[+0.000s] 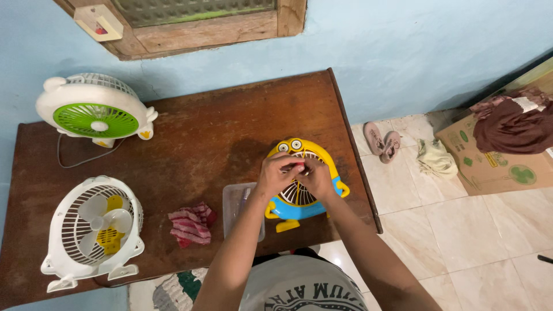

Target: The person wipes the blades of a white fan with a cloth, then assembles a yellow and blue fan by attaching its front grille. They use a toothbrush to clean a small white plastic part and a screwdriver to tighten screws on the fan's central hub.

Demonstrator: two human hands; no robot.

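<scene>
Left hand: left hand (276,173), fingers curled and pinched together over the front grille of the yellow and blue cartoon-faced plastic table fan (302,184); what the fingertips nip, a small reddish bit, is too small to tell.
Right hand: right hand (317,177), touching the left, fingers bent onto the same grille; grip cannot be told.
Fan held: lying on its back directly under both hands, on the dark brown wooden table (190,132).
Beside left hand: clear plastic rectangular tray (236,207), just outward of the left wrist.
Further out: red and white striped cloth (192,223).
Well apart, left: white round fan with yellow blades (95,230); white fan with green grille (97,112).
Right of right hand, on tiled floor: pink shoes (382,141), cardboard box (495,164).
</scene>
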